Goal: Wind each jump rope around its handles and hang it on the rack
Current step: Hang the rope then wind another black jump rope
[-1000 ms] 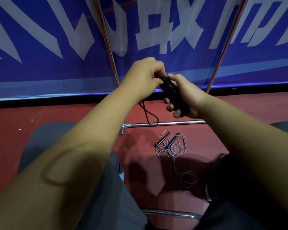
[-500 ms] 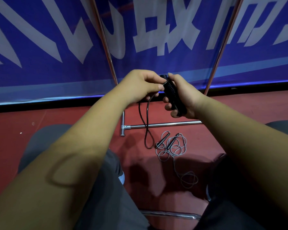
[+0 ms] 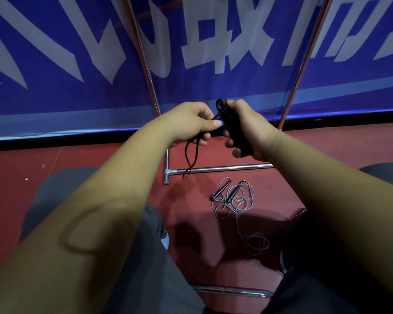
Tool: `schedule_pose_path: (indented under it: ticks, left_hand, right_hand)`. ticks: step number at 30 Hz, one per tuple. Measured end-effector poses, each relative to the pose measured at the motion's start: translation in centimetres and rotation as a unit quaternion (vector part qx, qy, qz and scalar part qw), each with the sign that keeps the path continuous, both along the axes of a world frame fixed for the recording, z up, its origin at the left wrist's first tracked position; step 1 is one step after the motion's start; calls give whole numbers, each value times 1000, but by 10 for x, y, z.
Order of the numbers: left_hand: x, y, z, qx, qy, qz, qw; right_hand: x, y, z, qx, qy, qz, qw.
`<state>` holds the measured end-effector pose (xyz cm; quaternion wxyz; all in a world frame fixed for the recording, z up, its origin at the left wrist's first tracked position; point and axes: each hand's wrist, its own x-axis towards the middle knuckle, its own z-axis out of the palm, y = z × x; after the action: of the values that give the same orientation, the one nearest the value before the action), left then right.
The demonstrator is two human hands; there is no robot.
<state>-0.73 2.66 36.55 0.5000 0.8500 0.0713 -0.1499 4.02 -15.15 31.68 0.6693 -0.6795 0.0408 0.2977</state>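
My right hand [image 3: 247, 128] grips the black jump rope's handles [image 3: 235, 130], which stand nearly upright with black cord wound around them. My left hand [image 3: 191, 123] pinches the loose black cord [image 3: 191, 155] just left of the handles; a short loop of it hangs down toward the floor. A grey jump rope [image 3: 234, 200] with two dark handles lies in loose coils on the red floor below my hands. The metal rack [image 3: 225, 168] stands in front of me, its two slanted poles rising past my hands and its base bar on the floor.
A blue banner [image 3: 77, 64] with large white characters hangs right behind the rack. My knees in grey trousers [image 3: 61, 189] flank the floor space. A chrome bar [image 3: 232, 291] crosses low between my legs.
The hanging loop of black cord has grown shorter as more of it went round the handles. My left hand shifted from over the handle top to a pinch beside it.
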Motion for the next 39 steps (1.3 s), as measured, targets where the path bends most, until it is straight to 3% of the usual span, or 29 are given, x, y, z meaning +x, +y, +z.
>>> schedule_pose_path:
  ticks: [5, 10, 20, 25, 29, 39]
  left_hand:
    - [5, 13, 1, 36, -23, -100, 994]
    - [7, 21, 0, 105, -34, -89, 990]
    - [7, 33, -12, 24, 37, -67, 997]
    - [10, 42, -8, 146, 3, -93, 985]
    - [14, 41, -14, 211, -21, -93, 973]
    - [14, 33, -15, 163, -30, -104, 981]
  right_hand:
    - [0, -3, 4, 10, 2, -2, 1000]
    - [-1, -4, 6, -1, 12, 46, 999]
    - [1, -10, 12, -23, -17, 54, 998]
    - [-3, -9, 14, 38, 22, 100, 994]
    - [-6, -8, 18, 69, 80, 181, 978]
    - [-19, -7, 14, 68, 201, 363, 907]
